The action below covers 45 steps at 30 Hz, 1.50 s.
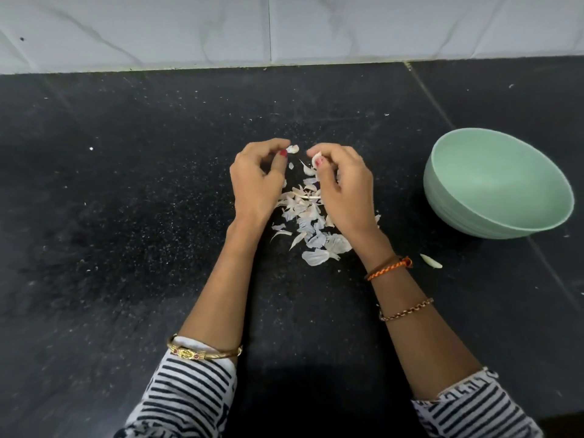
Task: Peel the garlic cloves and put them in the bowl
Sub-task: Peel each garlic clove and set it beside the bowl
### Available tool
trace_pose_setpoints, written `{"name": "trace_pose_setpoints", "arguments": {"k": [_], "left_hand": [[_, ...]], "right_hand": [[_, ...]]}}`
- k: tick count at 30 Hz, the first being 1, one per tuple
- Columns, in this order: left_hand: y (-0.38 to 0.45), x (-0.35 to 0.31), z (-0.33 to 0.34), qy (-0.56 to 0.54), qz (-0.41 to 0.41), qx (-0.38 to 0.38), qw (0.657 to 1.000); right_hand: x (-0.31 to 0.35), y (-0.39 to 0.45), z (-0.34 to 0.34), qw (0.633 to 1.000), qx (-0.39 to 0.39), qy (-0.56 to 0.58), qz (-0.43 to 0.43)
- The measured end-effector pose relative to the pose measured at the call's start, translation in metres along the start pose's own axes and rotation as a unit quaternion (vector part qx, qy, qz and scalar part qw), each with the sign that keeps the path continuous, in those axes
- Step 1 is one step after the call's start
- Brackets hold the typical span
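Observation:
My right hand (343,188) pinches a pale garlic clove (316,158) between thumb and fingertips above the black counter. My left hand (257,178) is curled a little to its left, and a small piece of garlic skin (293,149) sits at its fingertips. Whether it is pinched or falling, I cannot tell. Below and between my hands lies a heap of papery peels (311,222). A mint-green bowl (493,213) stands to the right of my right hand; the part of its inside that I see holds nothing.
A single peel sliver (431,261) lies on the counter (126,216) near my right wrist. A white tiled wall (284,26) closes off the back. Tiny white flecks dot the black surface.

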<state>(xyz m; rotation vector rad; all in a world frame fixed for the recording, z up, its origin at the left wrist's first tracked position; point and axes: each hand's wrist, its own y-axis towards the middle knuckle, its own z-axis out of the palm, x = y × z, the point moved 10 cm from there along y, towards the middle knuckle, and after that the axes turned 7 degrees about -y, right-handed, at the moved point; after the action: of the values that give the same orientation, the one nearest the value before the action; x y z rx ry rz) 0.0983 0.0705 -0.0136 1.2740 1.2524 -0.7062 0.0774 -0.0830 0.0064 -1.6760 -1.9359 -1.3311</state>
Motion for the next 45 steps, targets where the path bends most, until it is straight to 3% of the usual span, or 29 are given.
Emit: {"name": "trace_pose_setpoints", "arguments": {"k": [7, 17, 29, 40, 45], "left_hand": [[-0.008, -0.008, 0.017, -0.136, 0.011, 0.072, 0.988], [-0.008, -0.014, 0.019, -0.196, 0.017, 0.087, 0.977], [-0.012, -0.013, 0.023, -0.23, -0.015, 0.082, 0.97], [-0.013, -0.009, 0.023, -0.251, -0.047, 0.088, 0.963], [-0.014, -0.01, 0.023, -0.272, -0.056, 0.072, 0.958]], "right_hand": [[-0.02, -0.005, -0.019, 0.979, -0.078, 0.178, 0.067], [-0.016, -0.003, -0.017, 0.963, -0.095, 0.246, 0.053], [-0.015, -0.004, -0.016, 0.975, -0.076, 0.208, 0.024], [-0.005, -0.005, -0.023, 0.991, -0.107, 0.074, -0.038], [-0.002, -0.005, -0.021, 0.99, -0.1, 0.085, -0.045]]}}
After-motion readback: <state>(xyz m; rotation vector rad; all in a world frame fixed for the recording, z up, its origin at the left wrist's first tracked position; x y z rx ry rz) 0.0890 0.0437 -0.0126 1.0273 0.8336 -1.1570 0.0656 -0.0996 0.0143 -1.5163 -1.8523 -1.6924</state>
